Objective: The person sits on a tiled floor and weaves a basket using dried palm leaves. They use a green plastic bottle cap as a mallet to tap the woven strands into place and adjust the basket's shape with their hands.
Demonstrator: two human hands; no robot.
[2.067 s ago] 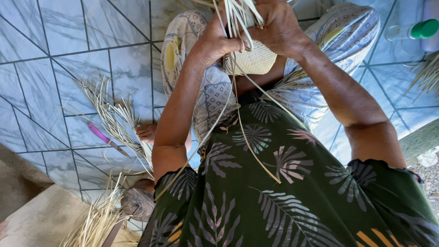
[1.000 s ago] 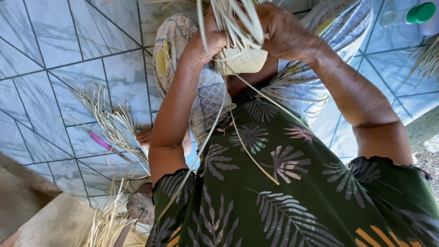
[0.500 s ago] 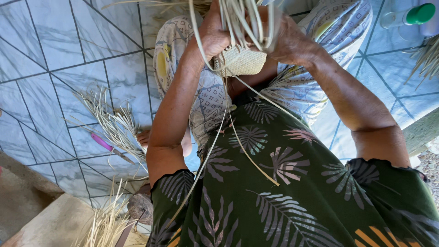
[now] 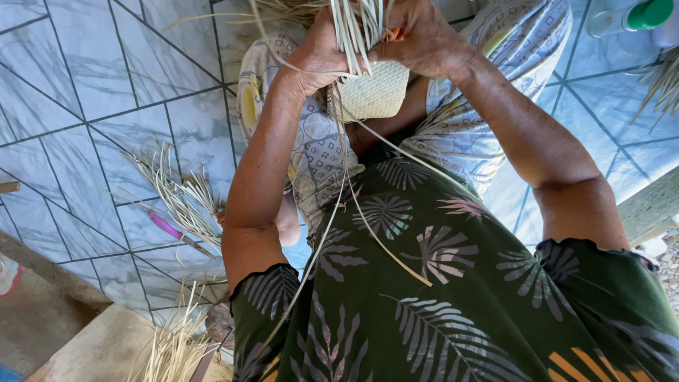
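Pinching pale straw strips (image 4: 357,32) in closed grips, the left hand (image 4: 318,53) and right hand (image 4: 421,35) hold one small woven basket (image 4: 371,92) above the lap, two loose strands trailing down.

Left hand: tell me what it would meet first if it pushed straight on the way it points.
The left hand points right, so it would probably first meet the upright pale straw strips above the small woven basket, then the right hand; depth is unclear.
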